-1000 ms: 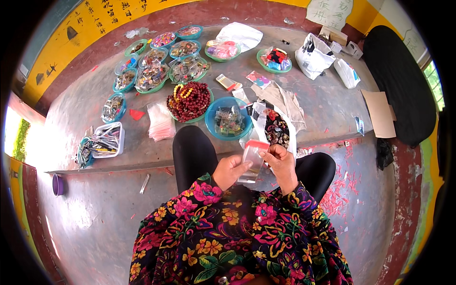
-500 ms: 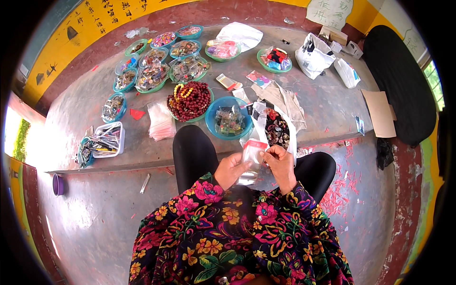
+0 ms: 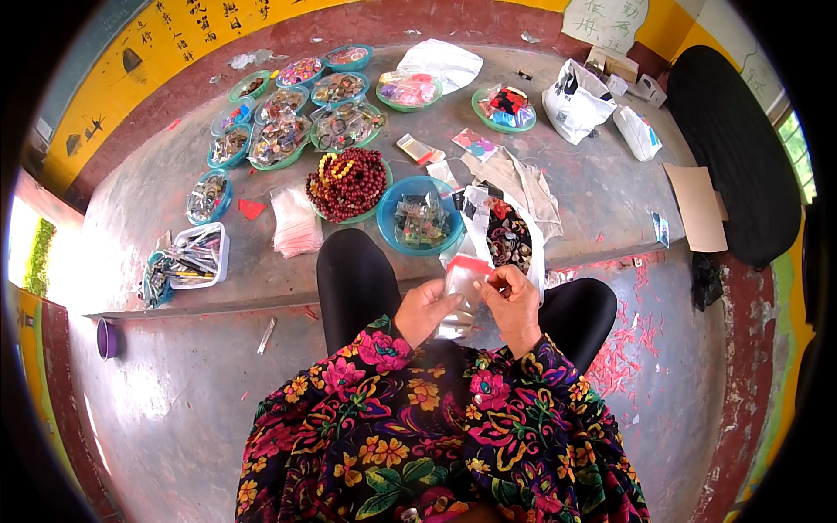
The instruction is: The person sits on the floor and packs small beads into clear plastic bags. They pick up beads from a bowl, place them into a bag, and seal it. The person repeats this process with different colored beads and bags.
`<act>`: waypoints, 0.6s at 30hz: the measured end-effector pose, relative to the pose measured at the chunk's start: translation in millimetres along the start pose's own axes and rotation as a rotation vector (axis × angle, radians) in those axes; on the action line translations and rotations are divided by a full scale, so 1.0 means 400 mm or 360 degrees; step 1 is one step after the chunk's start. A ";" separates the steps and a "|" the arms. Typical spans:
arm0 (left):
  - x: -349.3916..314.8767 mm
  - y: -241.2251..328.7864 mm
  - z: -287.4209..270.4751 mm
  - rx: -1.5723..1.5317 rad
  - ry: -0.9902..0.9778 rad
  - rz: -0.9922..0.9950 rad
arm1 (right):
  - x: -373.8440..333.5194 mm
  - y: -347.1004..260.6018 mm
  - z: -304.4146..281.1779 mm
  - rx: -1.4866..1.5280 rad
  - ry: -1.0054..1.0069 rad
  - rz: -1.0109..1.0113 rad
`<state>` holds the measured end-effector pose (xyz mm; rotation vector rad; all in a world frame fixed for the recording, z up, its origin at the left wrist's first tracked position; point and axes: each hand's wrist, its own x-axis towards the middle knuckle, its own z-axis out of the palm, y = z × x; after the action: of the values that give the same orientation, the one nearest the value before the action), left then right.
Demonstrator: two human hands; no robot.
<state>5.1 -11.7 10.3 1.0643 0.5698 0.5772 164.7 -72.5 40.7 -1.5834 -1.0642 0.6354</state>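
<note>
Between my hands, above my lap, is a small clear plastic bag (image 3: pixel 462 303) with a red strip along its top. My left hand (image 3: pixel 425 312) pinches the bag's left side between thumb and fingers. At the bag's upper right, my right hand (image 3: pixel 510 307) has thumb and fingertips closed on the edge by the red strip. Just beyond them, a white bag (image 3: pixel 476 228) lies open, with dark and red small trinkets (image 3: pixel 509 234) inside. Left of it stands a blue basin (image 3: pixel 386 228) holding several small filled clear packets (image 3: pixel 424 220).
On the raised floor lie a heap of dark red bead strings (image 3: pixel 349 199), a stack of clear bags (image 3: pixel 296 225), and a white tray (image 3: pixel 225 253) of pens or similar sticks. Several bowls (image 3: pixel 277 159) of small goods stand farther back. Red strips (image 3: pixel 621 349) litter the lower floor at right.
My right fingers have shifted slightly at the bag's top edge, and the red strip there has tilted a little. My left hand stays nearly in place.
</note>
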 end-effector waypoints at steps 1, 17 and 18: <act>0.000 0.001 0.001 -0.0005 -0.0001 0.0004 | 0.000 0.004 0.000 -0.0007 -0.0003 -0.0003; -0.002 0.004 0.003 0.0062 -0.0024 0.0040 | 0.011 0.003 -0.006 0.0358 -0.0076 0.0223; -0.002 0.004 0.004 0.0069 -0.0033 0.0048 | 0.011 0.003 -0.008 0.0348 -0.0120 0.0258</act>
<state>5.2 -12.7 12.5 1.1202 0.5509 0.5816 169.7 -70.0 40.8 -1.4723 -0.8935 0.8967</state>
